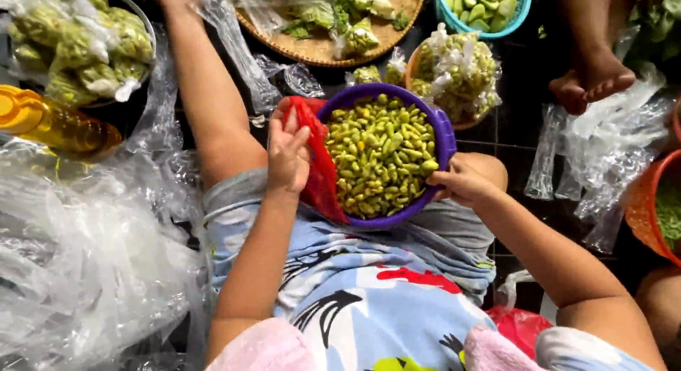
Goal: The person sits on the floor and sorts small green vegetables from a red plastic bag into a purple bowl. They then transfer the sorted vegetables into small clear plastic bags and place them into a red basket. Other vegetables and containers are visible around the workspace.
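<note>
A purple plastic bowl (445, 133) full of small yellow-green pods (379, 154) rests on my lap. My right hand (461, 181) grips its right rim, thumb over the edge. My left hand (287, 154) holds a red plastic bag (320, 179) against the bowl's left side, fingers closed on the bag's upper edge.
Clear bags (85, 236) lie heaped at left, beside a yellow oil bottle (50, 123) and a bowl of bagged pods (78, 45). A woven tray (326, 52), a teal basket (486, 13), a packed bag (457, 73) and an orange basket (649, 208) surround me. Another person's foot (596, 76) sits top right.
</note>
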